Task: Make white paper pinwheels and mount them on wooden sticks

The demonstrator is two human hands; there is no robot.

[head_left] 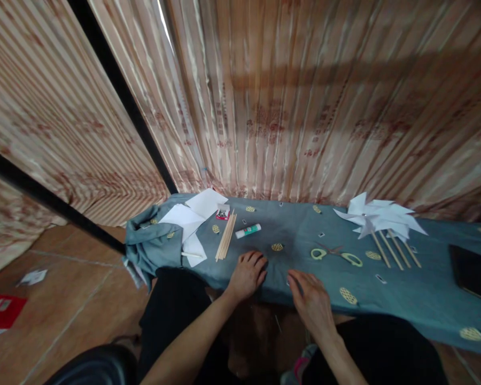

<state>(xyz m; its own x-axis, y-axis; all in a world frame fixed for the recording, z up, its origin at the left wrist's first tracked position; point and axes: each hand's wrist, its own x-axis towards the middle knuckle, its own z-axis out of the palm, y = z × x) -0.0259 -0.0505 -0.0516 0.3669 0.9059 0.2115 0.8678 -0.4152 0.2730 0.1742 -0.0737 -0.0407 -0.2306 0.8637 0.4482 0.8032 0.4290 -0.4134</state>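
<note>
My left hand (247,275) rests palm down at the table's front edge, its fingers loosely bent and nothing in them. Across a small gap, my right hand (311,299) lies on the same edge, relaxed, thumb apart from the fingers and holding nothing visible. Beyond the left hand lie a glue stick (248,231) and a bundle of thin wooden sticks (226,238). Open scissors (336,254) with yellow-green handles lie beyond my right hand. Farther right, several white paper pinwheels (379,215) on wooden sticks overlap one another.
White paper sheets (202,206) lie at the left with a white pen (192,254) on them. A small red-and-white box (223,212) holds metal bits. A dark flat device (473,271) lies far right on the blue-grey cloth (292,219). Curtains (304,107) hang behind.
</note>
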